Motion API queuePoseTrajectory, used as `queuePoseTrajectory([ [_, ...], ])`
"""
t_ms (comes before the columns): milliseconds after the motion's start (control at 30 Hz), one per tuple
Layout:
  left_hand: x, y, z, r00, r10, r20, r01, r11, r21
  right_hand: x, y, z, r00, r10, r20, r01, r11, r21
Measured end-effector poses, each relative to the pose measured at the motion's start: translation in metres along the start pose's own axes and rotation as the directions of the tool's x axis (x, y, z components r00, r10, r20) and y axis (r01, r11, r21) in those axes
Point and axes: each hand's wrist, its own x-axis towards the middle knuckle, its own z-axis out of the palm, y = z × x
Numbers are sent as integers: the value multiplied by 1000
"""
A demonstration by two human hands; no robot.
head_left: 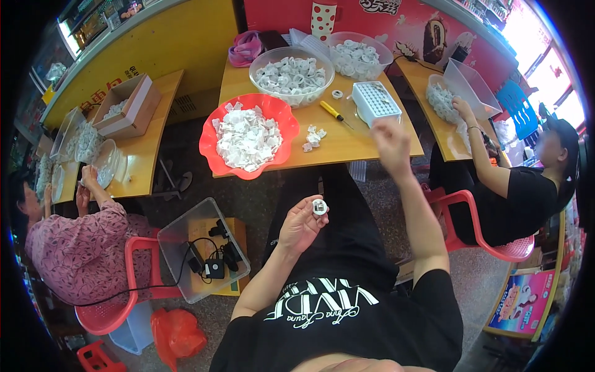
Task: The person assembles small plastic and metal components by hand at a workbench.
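Observation:
My left hand (297, 226) pinches a small round white plastic part (319, 207) with metal pieces in its middle, held above my lap. My right hand (392, 146) is raised over the table's near edge, just in front of a white box with a grid of holes in its top (377, 102). That hand is blurred, its fingers bent, and whether they hold anything is unclear. Left of the box lie a yellow-and-black screwdriver (332, 111), a round white part (337, 94) and a little heap of white pieces (314, 137).
On the table (291, 158) stand a red scalloped bowl (211, 149) of small white pieces and two clear bowls (253, 82) of round white parts. Co-workers sit at side tables on the left (87, 235) and right (527, 192). A clear bin (170, 245) with black adapters stands at left.

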Motion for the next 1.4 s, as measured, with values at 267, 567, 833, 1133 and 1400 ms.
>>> queuePoseTrajectory([
  [267, -3, 2, -3, 1000, 3, 4, -3, 999, 38, 75, 91, -1, 999, 32, 22, -10, 759, -651],
  [567, 1, 3, 0, 1000, -18, -16, 19, 1000, 16, 59, 81, 7, 998, -39, -42, 20, 927, -375],
  [833, 1, 3, 4, 999, -41, 17, 41, 999, 30, -86, -75, 15, 941, -247, 231, 195, 954, 227],
  [1133, -7, -5, 23, 1000, -13, 21, 11, 995, 103, -121, -88, 18, 955, -221, 196, 181, 963, 200],
  [1400, -7, -7, 23, 1000, 3, 0, -3, 980, 198, -117, -83, 14, 936, -65, 347, -17, 973, 228],
])
